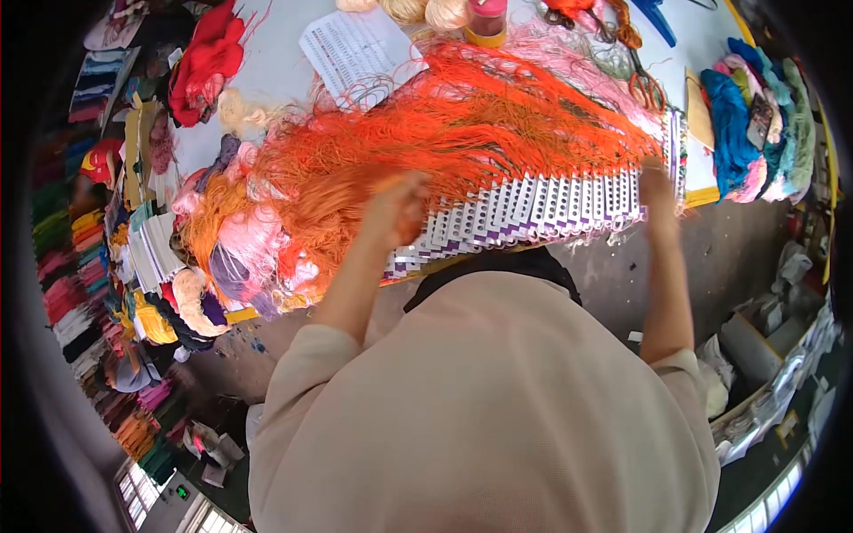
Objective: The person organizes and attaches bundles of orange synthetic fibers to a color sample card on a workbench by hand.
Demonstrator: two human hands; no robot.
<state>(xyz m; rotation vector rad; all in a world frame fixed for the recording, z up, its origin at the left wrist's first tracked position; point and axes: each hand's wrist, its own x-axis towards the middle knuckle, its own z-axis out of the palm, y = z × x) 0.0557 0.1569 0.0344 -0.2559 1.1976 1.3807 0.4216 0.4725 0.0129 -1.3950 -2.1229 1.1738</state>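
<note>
The left hand (400, 211) was partly curled, its fingers bent inward against the orange threads (569, 98); motion blur hid whether it had any strands gripped. The right hand (656, 188) was blurred too, at the right end of the row of punched cards (533, 202), and how far its fingers were open, or whether they had hold of anything, could not be told. Both forearms reached forward from a beige top (498, 391), set well apart, with the row slanting between them. The orange threads lay loose across the tabletop (283, 44), fanning out beyond the cards and heaped leftward past the left hand. Behind them were a written sheet (360, 53), a pink jar (486, 22) and scissors (647, 91), the last near the threads' right edge. A red bundle (209, 62) lay at the far left, pale pink yarn (253, 235) lay nearer the left forearm, and blue skeins (729, 124) hung at the right edge.
</note>
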